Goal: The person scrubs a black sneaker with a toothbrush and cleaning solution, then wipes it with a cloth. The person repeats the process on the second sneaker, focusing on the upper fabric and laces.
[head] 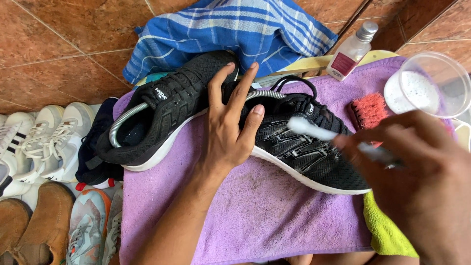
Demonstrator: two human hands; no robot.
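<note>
Lying mid-frame on a purple towel (255,216), long axis running from upper centre down to the lower right: a black sneaker (299,147), pinned at its heel end by the left hand (228,132), fingers spread open and pressing. Closing around a white toothbrush (314,130) from the right edge, the right hand (422,176), bristles meeting the shoe's side, so nearer the toe. Resting alongside at upper left, a second black sneaker (167,118); beyond, a blue checked cloth (235,29), brown tiles (54,39), more shoes (44,142) at left.

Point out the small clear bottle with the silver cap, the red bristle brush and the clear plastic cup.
Small clear bottle (351,51), head view: its body.
Red bristle brush (369,109), head view: bristles.
Clear plastic cup (454,66), head view: its rim.
</note>
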